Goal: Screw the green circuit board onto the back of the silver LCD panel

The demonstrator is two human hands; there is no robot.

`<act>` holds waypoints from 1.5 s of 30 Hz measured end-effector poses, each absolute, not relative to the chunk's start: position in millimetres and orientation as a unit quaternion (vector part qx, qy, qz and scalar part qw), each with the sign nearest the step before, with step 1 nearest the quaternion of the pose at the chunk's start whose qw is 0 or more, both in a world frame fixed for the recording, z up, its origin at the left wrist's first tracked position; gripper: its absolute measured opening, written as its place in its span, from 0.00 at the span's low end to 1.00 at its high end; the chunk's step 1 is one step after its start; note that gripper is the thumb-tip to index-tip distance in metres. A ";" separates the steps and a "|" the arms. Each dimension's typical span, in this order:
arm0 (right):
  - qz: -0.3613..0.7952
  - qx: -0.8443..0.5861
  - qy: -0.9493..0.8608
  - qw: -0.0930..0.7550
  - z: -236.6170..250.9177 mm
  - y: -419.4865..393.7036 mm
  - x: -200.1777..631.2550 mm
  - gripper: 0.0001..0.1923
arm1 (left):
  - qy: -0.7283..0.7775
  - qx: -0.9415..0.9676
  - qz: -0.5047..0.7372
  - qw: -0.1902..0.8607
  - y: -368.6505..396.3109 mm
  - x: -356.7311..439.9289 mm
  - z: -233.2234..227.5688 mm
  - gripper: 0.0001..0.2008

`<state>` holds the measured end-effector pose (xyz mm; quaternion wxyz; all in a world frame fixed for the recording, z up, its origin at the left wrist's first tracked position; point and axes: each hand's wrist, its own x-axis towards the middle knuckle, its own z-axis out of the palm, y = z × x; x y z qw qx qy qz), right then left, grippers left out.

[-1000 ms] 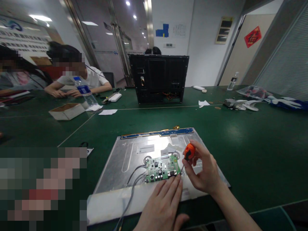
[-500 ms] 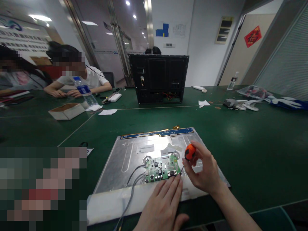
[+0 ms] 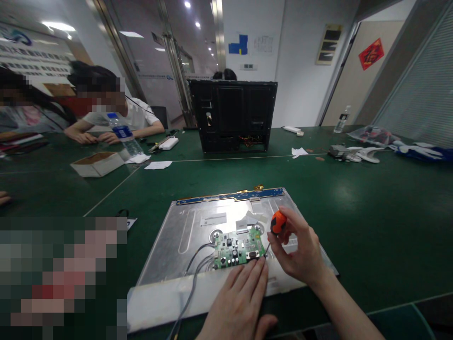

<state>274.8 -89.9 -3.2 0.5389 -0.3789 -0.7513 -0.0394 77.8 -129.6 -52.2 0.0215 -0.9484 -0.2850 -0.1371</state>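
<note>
The right hand [image 3: 300, 252] is covering the screwdriver [image 3: 277, 225] shaft, the left hand [image 3: 239, 302] is running off the bottom edge, and a blurred patch [image 3: 63, 278] is masking the worktop's [image 3: 371, 212] near-left corner.

Both forearms bare to the lower frame edge; no sleeve, glove, watch or ring visible. Left hand [image 3: 237, 302]: nails short and unpainted. Right hand [image 3: 300, 255]: wrist bare, nails mostly hidden from this view.
</note>
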 end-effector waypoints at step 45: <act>-0.046 -0.377 -0.756 0.533 0.8 -90.4 275.5 0.29 | -0.288 -0.949 -0.127 0.028 -130.1 78.5 -51.7 0.33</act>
